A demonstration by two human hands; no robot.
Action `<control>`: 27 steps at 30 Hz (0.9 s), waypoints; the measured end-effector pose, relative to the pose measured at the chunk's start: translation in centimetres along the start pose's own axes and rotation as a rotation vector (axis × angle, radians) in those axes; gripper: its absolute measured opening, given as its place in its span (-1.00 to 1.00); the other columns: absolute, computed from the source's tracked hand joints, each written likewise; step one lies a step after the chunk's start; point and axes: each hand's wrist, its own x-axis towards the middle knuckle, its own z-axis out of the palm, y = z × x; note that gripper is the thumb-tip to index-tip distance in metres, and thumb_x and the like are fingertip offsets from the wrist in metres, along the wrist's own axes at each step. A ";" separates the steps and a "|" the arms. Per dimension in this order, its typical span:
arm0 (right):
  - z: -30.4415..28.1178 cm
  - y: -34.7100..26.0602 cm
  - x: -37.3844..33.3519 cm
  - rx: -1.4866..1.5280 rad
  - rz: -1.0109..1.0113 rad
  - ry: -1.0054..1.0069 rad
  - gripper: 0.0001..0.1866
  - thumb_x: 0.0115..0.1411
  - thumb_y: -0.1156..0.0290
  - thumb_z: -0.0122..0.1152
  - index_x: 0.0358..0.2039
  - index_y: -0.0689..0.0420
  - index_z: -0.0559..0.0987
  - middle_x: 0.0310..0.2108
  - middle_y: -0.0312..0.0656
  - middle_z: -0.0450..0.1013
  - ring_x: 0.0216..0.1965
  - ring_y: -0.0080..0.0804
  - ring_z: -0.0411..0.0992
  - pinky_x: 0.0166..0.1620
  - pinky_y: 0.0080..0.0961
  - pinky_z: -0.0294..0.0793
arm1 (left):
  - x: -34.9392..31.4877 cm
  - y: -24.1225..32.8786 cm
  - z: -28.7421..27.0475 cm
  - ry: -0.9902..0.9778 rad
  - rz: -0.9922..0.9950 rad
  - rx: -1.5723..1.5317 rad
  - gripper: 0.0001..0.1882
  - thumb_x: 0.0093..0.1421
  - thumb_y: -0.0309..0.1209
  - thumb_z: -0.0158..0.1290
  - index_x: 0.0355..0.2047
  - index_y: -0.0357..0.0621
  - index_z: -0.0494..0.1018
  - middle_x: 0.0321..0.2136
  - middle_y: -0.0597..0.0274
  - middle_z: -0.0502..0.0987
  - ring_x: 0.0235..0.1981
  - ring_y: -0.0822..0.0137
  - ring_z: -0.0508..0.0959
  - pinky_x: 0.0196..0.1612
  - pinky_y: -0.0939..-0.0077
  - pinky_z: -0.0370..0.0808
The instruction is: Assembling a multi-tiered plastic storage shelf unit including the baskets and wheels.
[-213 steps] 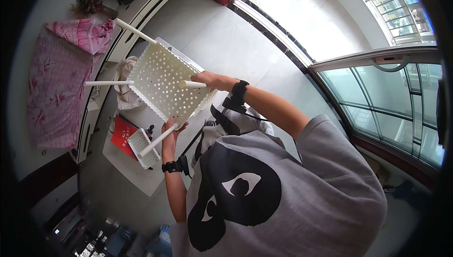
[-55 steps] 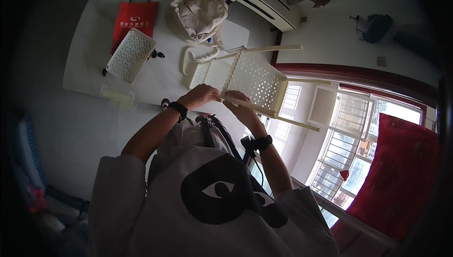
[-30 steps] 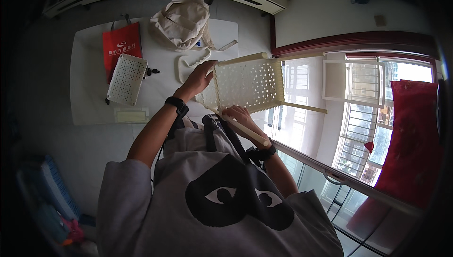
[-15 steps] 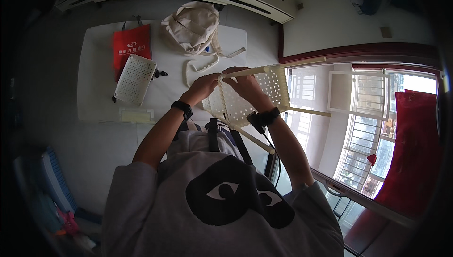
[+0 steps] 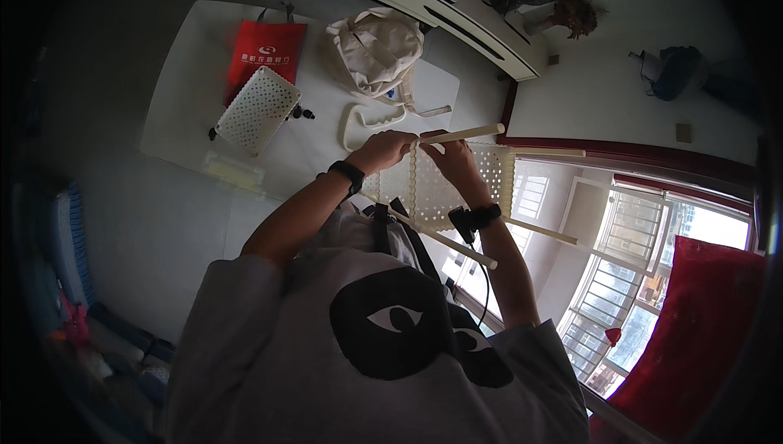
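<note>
Out in front of me is a cream plastic rack, its perforated basket (image 5: 439, 191) turned on its side with several long poles sticking out to the right. My left hand (image 5: 390, 151) is closed on the basket's scalloped rim, at the corner by the upper pole (image 5: 469, 133). On the other side of that corner, my right hand (image 5: 453, 163) grips the basket and pole, its thumb near the left fingers. The exact contact under the fingers is hidden. Just beyond my left hand, a cream handle-shaped piece (image 5: 356, 124) lies on the white table (image 5: 173, 122).
Another cream perforated basket (image 5: 259, 111) leans on a red bag (image 5: 263, 51) on the table, with small black parts (image 5: 303, 114) beside it. A beige backpack (image 5: 371, 53) sits at the table's far side. To the right are a sliding door and window (image 5: 608, 297).
My view has turned, so the table and room appear tilted. Both hands stay at the same corner of the rack, with the right fingers shifted slightly.
</note>
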 end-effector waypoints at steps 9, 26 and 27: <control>1.8 -0.1 -0.2 -0.101 0.116 -0.019 -0.75 0.12 0.24 0.28 -0.22 0.04 0.58 -0.25 -0.16 0.53 -0.14 -0.09 0.46 -0.07 -0.18 0.43 | 0.7 -1.7 -1.1 -0.146 0.010 -0.063 -0.82 0.21 -0.37 0.06 -0.19 -0.12 0.49 -0.29 0.02 0.57 -0.20 0.01 0.55 -0.14 0.24 0.46; -1.0 -0.9 -12.5 0.233 0.643 0.151 -0.68 0.20 0.50 0.09 -0.02 0.17 0.50 -0.07 -0.06 0.51 -0.05 -0.20 0.48 0.03 -0.35 0.43 | -19.6 -27.4 -6.6 -0.235 -1.119 0.609 -0.64 0.21 -0.33 -0.05 -0.02 -0.22 0.39 0.18 -0.17 0.17 0.20 -0.16 0.18 0.21 -0.01 0.20; -0.2 -1.5 -13.2 0.180 0.687 0.112 -0.66 0.19 0.53 0.07 0.01 0.17 0.47 -0.07 -0.05 0.50 -0.06 -0.20 0.48 0.02 -0.34 0.44 | -21.3 -28.9 -7.1 -0.214 -1.066 0.634 -0.63 0.17 -0.34 -0.02 -0.02 -0.19 0.39 0.18 -0.17 0.16 0.22 -0.14 0.16 0.22 -0.01 0.16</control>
